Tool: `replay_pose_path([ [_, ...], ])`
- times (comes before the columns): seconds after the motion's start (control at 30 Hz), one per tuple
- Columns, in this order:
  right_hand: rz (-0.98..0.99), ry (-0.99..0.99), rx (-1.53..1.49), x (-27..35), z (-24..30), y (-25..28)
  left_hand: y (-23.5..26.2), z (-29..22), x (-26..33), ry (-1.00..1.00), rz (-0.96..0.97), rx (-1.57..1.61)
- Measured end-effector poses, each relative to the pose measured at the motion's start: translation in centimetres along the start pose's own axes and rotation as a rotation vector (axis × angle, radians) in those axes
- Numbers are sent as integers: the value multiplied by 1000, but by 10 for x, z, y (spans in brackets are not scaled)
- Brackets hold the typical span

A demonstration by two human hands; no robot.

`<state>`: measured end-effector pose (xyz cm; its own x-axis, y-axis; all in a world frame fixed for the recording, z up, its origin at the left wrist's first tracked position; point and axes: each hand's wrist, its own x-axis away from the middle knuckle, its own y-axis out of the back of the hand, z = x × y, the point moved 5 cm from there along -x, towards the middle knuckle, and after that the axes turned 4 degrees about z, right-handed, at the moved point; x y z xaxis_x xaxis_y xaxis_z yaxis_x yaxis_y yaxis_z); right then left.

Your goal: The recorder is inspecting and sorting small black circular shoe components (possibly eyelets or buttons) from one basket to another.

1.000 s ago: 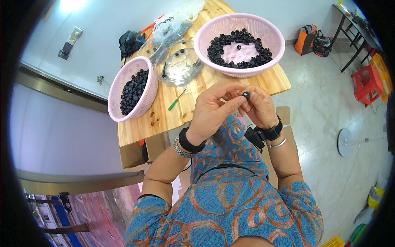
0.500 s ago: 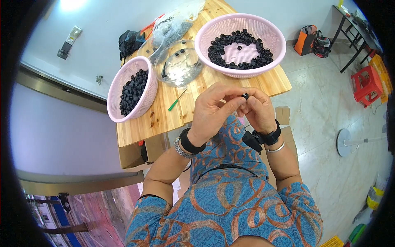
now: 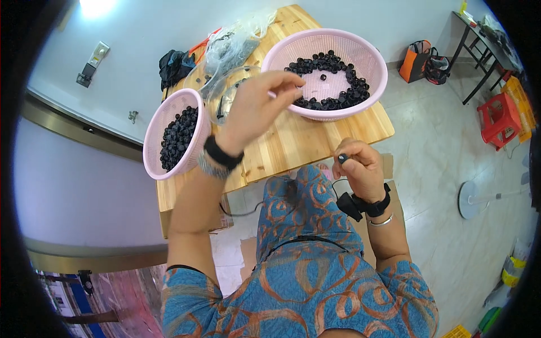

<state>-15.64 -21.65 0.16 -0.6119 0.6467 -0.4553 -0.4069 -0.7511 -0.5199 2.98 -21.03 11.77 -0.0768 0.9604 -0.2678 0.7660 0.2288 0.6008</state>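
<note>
My right hand (image 3: 360, 169) is held in front of the table's near edge, fingers closed on a small round black knob (image 3: 342, 158) with a pale mark on its end. My left hand (image 3: 253, 110) reaches over the table, thumb and fingers apart, and nothing shows between them. Its fingertips are at the near left rim of the large pink basket (image 3: 380, 65), where black knobs (image 3: 355, 94) lie in a ring with a single one in the middle. A smaller pink basket (image 3: 151, 141), filled with similar black pieces, stands to the left of my left wrist.
A clear round tray (image 3: 213, 107) is partly hidden by my left hand on the wooden table (image 3: 282, 147). Clear plastic bags (image 3: 234, 45) and a black bag (image 3: 173, 69) lie behind. To the right, a red stool (image 3: 497, 121) stands on the floor.
My hands were together around the small black part and have come apart. My left hand has moved up and left over the table, covering the green-handled tool; my right has lowered slightly, keeping the knob.
</note>
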Motion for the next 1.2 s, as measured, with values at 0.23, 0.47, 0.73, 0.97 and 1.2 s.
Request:
replay_pose_path([
  [0.23, 32, -17, 16, 8, 7, -5, -42, 50, -95, -162, 525, -609],
  [0.47, -41, -99, 112, 18, 10, 4, -94, 94, -143, -128, 518, -797],
  [0.73, -102, -44, 88, 23, 20, 10, -116, 111, -156, -21, 527, -956],
  [0.97, -193, 39, 324, 17, 43, 16, -79, 34, -120, -209, 403, -154],
  [1.2, -188, 112, 503, 0, 58, -6, -49, -31, 9, 43, 345, 468],
])
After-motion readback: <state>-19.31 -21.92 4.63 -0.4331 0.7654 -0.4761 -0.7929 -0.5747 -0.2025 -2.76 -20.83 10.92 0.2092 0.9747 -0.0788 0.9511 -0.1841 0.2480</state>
